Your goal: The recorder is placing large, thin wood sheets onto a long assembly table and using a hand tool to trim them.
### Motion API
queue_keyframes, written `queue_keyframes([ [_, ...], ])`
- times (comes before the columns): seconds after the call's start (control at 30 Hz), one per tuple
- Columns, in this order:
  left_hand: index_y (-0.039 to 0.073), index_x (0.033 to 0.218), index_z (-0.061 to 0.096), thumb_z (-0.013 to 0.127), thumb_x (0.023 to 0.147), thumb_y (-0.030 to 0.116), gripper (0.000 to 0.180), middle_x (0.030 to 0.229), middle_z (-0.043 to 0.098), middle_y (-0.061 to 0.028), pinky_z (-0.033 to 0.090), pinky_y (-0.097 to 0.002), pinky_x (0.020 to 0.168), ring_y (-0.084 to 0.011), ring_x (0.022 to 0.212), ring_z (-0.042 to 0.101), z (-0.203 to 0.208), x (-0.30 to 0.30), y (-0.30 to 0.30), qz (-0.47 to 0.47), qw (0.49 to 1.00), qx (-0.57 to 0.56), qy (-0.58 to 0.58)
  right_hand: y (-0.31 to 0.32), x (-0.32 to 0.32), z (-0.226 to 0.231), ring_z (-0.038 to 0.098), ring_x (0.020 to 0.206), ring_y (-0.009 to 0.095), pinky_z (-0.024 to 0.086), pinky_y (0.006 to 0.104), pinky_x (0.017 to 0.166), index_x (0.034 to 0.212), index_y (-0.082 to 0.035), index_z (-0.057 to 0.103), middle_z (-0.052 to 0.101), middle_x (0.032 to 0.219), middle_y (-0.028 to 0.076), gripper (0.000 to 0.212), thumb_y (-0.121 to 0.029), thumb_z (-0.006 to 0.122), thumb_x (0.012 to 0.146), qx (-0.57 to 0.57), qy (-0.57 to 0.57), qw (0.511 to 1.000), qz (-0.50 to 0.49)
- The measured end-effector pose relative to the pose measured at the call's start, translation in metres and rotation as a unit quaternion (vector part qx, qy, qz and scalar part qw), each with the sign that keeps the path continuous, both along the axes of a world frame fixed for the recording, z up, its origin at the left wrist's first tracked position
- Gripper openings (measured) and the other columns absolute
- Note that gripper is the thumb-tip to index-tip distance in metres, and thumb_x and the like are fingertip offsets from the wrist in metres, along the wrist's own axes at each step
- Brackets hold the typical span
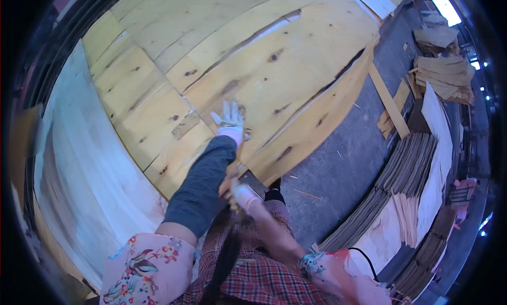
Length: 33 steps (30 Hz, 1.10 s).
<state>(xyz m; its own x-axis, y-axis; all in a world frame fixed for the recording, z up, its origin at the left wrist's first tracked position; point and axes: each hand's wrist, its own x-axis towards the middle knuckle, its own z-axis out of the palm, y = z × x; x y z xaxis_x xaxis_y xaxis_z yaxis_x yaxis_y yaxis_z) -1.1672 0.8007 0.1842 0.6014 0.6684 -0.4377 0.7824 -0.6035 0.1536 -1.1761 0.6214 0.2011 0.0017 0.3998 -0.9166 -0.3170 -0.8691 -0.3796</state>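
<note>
My left hand [231,121], in a pale work glove, lies with spread fingers on the yellowish wood veneer sheets [296,67] in front of me. It presses near the seam where several pieces meet. Close to my body, at the sheets' near edge, my gloved right hand [244,197] is blurred by motion. Its fingers seem closed round a narrow strip of veneer [230,179] that runs up toward the left hand. Knots and long dark splits mark the sheets, and a small loose-looking patch [185,125] lies left of my left hand.
A whitish sheet [90,167] slopes down along the left. On the right, stacked veneer [396,167] stands by the grey floor [332,152], which has scattered splinters. A long wood strip [388,101] lies there, and more piles [443,75] are farther back.
</note>
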Motion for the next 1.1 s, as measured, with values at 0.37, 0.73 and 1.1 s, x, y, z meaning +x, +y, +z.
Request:
queue_keyframes([
  [0.37, 0.004, 0.137, 0.013, 0.06, 0.069, 0.05, 0.094, 0.143, 0.002, -0.021, 0.003, -0.0626, 0.098, -0.0408, 0.131, -0.005, 0.028, 0.016, 0.009, 0.016, 0.995, -0.039, 0.088, -0.012, 0.371, -0.096, 0.055, 0.056, 0.015, 0.04, 0.0259, 0.04, 0.11, -0.016, 0.046, 0.054, 0.085, 0.004, 0.038, -0.043, 0.051, 0.084, 0.206, -0.125, 0.842, -0.483],
  [0.73, 0.006, 0.138, 0.009, 0.07, 0.053, 0.04, 0.109, 0.143, 0.0, -0.0195, 0.01, -0.0589, 0.1, -0.0415, 0.131, -0.001, 0.003, 0.004, 0.013, -0.011, 0.979, 0.113, 0.169, 0.031, 0.561, -0.307, 0.046, 0.047, 0.007, 0.03, 0.0196, 0.035, 0.11, -0.014, 0.045, 0.053, 0.078, 0.003, 0.049, -0.049, 0.056, 0.078, 0.147, -0.279, 0.866, -0.387],
  [1.1, -0.001, 0.136, 0.011, 0.073, 0.055, 0.029, 0.106, 0.143, 0.005, -0.017, 0.027, -0.0414, 0.102, -0.0424, 0.127, 0.014, -0.045, -0.076, 0.038, 0.034, 0.984, 0.071, 0.159, -0.288, 0.584, -0.381, 0.04, 0.038, 0.015, 0.03, 0.0261, 0.034, 0.071, -0.01, 0.053, 0.04, 0.05, 0.002, 0.007, -0.016, 0.056, 0.074, -0.044, -0.278, 0.865, -0.415],
])
